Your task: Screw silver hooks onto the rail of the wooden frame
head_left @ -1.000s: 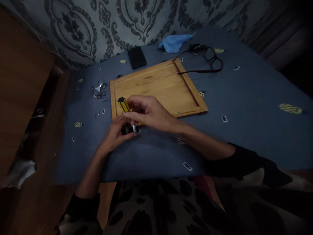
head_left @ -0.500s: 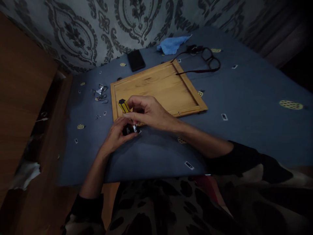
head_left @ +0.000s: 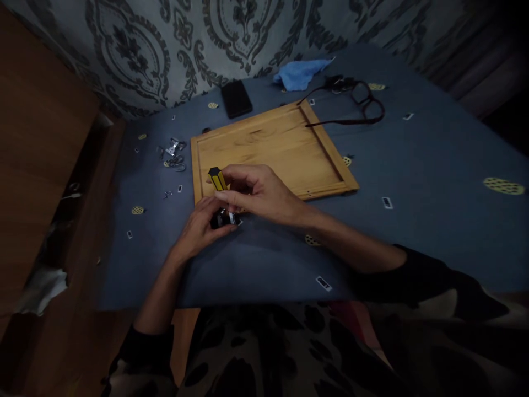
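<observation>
Nearest is the left hand (head_left: 198, 229), its grip closed around a small black-and-silver part (head_left: 225, 219). The part sits on the blue-covered surface (head_left: 413, 220), touching the near left corner of the wooden panel (head_left: 281, 149). Just beyond it, the right hand (head_left: 260, 193) has its grip pinched shut on a yellow-and-black screwdriver (head_left: 217, 178). The handle tilts up and to the left; the tip is hidden between the fingers, at or in the part.

Risks, as a judgement:
- The light is dim and the tip is out of sight, so it could slip off the part and jab the left fingers or gouge the panel edge.
- The part is tiny and held only by fingertips, so it could twist or pop loose onto the cloth.
- Any screw that drops would be hard to spot on the patterned cover.

Left of the panel lie loose metal bits (head_left: 173, 154), well apart from the hands. Further back are a black case (head_left: 236, 98), a blue rag (head_left: 300, 73) and glasses (head_left: 363, 102).

Against the earlier frames, both hands keep the same pose and hold. The whole scene sits slightly further right in view, probably a head shift. Nothing on the surface has moved relative to the panel.
</observation>
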The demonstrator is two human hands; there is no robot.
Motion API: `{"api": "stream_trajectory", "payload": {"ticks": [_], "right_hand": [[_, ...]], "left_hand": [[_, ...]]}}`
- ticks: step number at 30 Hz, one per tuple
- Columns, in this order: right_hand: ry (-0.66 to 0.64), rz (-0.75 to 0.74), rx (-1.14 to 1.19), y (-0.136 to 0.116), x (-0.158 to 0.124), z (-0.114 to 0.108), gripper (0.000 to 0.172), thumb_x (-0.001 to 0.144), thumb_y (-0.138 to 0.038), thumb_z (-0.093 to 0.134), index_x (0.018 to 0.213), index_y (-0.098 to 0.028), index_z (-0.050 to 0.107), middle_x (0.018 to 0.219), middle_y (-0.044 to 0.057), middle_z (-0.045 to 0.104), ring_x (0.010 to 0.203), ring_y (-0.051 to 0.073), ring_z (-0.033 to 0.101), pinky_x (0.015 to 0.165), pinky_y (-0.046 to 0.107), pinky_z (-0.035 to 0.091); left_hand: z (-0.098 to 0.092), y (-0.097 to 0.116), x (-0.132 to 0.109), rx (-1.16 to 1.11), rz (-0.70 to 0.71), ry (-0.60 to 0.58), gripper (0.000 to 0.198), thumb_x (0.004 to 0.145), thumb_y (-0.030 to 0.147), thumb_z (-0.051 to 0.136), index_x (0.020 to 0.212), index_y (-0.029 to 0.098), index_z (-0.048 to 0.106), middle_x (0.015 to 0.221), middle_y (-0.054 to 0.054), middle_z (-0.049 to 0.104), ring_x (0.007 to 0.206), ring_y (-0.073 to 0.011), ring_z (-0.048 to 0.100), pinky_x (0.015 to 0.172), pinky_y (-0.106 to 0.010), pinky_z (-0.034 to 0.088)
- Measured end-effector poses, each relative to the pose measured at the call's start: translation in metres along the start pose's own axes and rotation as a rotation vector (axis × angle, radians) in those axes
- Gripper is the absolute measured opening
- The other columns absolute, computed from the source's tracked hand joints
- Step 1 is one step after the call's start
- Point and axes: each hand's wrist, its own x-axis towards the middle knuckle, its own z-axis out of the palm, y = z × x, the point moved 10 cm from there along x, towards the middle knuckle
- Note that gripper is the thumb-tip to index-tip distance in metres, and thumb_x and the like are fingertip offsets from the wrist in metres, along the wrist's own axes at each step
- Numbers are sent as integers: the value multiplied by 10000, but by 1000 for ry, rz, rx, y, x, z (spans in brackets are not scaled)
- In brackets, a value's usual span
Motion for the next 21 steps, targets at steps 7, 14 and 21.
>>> {"api": "stream_trajectory", "payload": {"ticks": [7, 14, 21], "right_hand": [[-22, -6, 7, 2, -1, 1, 246, 927, -385, 700, 991, -154, 647, 731, -35, 628, 619, 113, 601, 611, 261, 488], [-35, 1, -2, 5, -1, 0, 194, 931, -328, 676, 1009, -154, 640, 720, -35, 630, 622, 118, 612, 615, 261, 489], [-45, -6, 14, 4, -1, 3, 230, 927, -346, 688, 1051, -157, 645, 724, -43, 632, 623, 116, 605, 618, 268, 505]], "left_hand": [[1, -1, 1, 12, 4, -17, 373, 884, 477, 774, 1130, 212, 685, 1176, -95, 741, 1122, -292, 683, 986, -459, 538], [0, -2, 1, 12, -6, -30, 404, 877, 493, 779, 1154, 215, 681, 1153, -92, 740, 1117, -292, 679, 999, -461, 529], [0, 2, 2, 9, 6, -20, 378, 904, 470, 759, 1169, 212, 683, 1199, -97, 734, 1118, -281, 672, 987, -452, 533]]}}
